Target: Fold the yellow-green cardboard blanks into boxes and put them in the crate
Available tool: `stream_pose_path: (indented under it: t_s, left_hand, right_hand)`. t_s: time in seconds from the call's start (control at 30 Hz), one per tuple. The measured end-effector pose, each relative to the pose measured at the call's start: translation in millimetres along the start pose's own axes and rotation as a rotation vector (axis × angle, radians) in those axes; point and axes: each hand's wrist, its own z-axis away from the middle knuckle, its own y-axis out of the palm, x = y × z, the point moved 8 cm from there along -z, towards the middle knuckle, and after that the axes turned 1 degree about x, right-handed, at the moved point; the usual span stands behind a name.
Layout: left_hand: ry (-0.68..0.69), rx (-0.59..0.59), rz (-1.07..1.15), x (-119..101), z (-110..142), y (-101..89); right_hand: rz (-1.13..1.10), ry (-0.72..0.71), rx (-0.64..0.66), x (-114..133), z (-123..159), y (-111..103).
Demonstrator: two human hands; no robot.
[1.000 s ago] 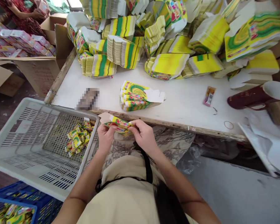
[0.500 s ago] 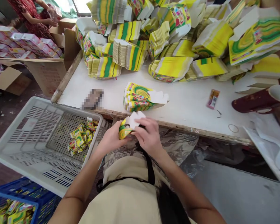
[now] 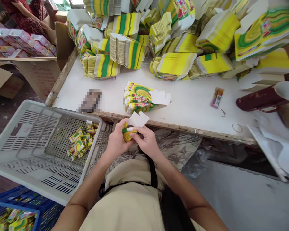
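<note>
Holding one small carton (image 3: 126, 136) in front of our lap, just off the counter (image 3: 188, 99) edge. Left hand (image 3: 117, 139): fingers curled round its yellow-green side. Right hand (image 3: 147, 141): fingers and thumb closed narrowly on the edge beside the opening. Work looks part-done on this piece: body bowed open, white flaps (image 3: 139, 119) unfolded. Small filled-out cartons (image 3: 80, 145) lie in the grey crate (image 3: 38, 189) to our left, a modest heap. Much is left, we judge: a fanned bundle (image 3: 139, 96) of flat cartons ahead, large stacks (image 3: 127, 51) behind it. Flaps point away from us, slightly rightward, towards the counter; long axis seems to follow, though our fingers hide much.
</note>
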Motion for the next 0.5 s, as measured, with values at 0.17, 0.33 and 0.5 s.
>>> stream_pose_path:
  t_s: [0.17,0.33,0.5]
  left_hand:
    - [0.002,0.130,-0.019,-6,-1,5.3]
    - [0.025,0.105,-0.006,-10,-1,3.3]
    - [0.019,0.150,0.025,-3,1,13.5]
  right_hand:
    - [-0.211,0.088,-0.211,-14,11,-7]
    - [-0.294,0.081,-0.056,-8,5,4]
    - [-0.048,-0.080,0.087,7,1,1]
